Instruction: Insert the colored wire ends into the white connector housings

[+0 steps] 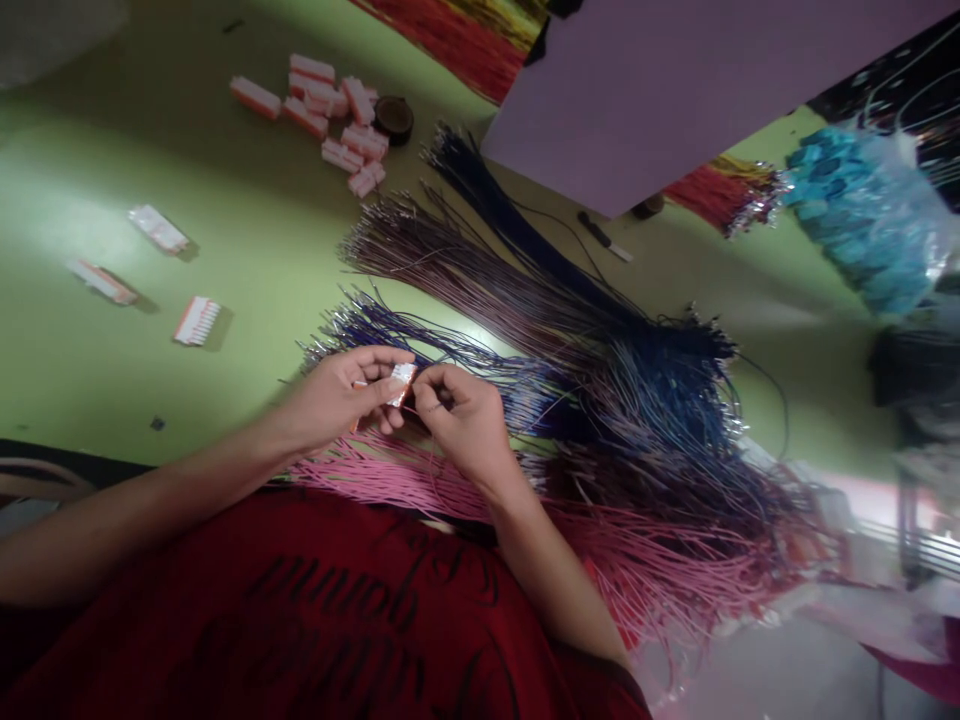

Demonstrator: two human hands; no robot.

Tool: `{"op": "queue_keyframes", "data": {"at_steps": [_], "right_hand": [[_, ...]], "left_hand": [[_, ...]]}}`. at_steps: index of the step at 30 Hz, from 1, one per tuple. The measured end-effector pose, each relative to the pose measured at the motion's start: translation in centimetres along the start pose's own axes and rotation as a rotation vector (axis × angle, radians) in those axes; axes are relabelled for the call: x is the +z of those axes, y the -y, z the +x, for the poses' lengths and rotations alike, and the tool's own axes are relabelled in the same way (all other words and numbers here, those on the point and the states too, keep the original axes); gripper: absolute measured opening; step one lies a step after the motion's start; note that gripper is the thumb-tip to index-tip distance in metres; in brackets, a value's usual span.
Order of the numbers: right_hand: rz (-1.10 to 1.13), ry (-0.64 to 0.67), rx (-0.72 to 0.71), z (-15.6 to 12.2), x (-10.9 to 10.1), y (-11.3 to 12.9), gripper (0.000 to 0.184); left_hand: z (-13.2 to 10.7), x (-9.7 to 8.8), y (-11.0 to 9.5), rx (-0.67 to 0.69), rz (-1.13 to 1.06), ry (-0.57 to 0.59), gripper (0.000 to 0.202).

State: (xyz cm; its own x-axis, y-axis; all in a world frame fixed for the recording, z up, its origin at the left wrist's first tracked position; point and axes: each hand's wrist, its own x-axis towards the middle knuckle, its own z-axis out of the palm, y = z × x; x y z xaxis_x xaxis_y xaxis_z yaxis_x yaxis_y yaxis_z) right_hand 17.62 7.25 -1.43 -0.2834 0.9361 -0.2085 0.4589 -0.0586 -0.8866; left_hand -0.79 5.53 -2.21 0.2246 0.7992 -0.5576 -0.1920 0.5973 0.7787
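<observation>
- A red shirt [300,610] with dark lettering is filling the near edge, below both forearms.
- The left hand [341,398] is closing thumb and fingers around a white-and-orange plug [403,384], which is sitting at the fingertips near the middle of the scene. An orange strip is also showing between its fingers, too small to identify.
- The right hand [466,415] is pinching just to the right of the plug, thumb and forefinger drawn together; whether a wire is lying between them, I cannot tell.
- Pink wires [390,478] are running under the wrists, on the near side, and spreading out to the right.
- Blue wires [405,328] are lying just beyond the hands, their metal tips pointing left.
- Brown wires [457,258] are stretching farther off, and a dark blue bundle [495,200] is lying beyond those.
- Three loose plugs [197,322] are resting apart on the left of the green table [255,210].
- A heap of pinkish plugs [365,142] is lying at the far left, with a dark roll of tape [394,120] just beside it.
- A purple board [660,100] is covering part of some red and yellow wires [465,45] at the far side.
- A clear bag of blue pieces [847,210] is lying at the far right.
</observation>
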Motion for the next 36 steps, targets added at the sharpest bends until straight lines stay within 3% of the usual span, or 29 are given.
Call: {"op": "queue_keyframes", "data": {"at_steps": [8,11,13,14,16,20,23,25,36], "right_hand": [[0.029,-0.051,-0.005,-0.6,-1.0,0.2,0.010],[0.092,-0.096,-0.129,-0.7,-1.9,0.9,0.022],[0.085,-0.048,-0.202,-0.6,-2.0,1.0,0.011],[0.056,-0.013,-0.194,-0.5,-1.9,0.8,0.005],[-0.025,0.031,-0.092,-0.2,-1.6,0.2,0.011],[-0.082,-0.008,0.064,0.0,-1.7,-0.9,0.012],[-0.013,0.001,-0.031,-0.1,-2.6,-0.9,0.017],[-0.011,-0.008,-0.086,-0.1,-3.0,-0.8,0.009],[-0.280,-0.107,-0.225,-1.4,-2.1,-0.8,0.019]], "left_hand": [[0.1,0.1,-0.1,0.053,-0.081,-0.020,0.056],[0.1,0.3,-0.2,0.059,-0.081,-0.045,0.054],[0.1,0.4,-0.2,0.054,-0.056,-0.060,0.054],[0.1,0.4,-0.2,0.049,-0.040,-0.068,0.054],[0.1,0.4,-0.2,0.035,-0.008,-0.077,0.055],[0.0,0.6,-0.4,0.032,-0.024,-0.078,0.056],[0.0,0.7,-0.6,0.032,-0.038,-0.077,0.056],[0.0,0.7,-0.6,0.027,-0.030,-0.072,0.057],[0.0,0.4,-0.4,0.034,-0.041,-0.053,0.064]]}}
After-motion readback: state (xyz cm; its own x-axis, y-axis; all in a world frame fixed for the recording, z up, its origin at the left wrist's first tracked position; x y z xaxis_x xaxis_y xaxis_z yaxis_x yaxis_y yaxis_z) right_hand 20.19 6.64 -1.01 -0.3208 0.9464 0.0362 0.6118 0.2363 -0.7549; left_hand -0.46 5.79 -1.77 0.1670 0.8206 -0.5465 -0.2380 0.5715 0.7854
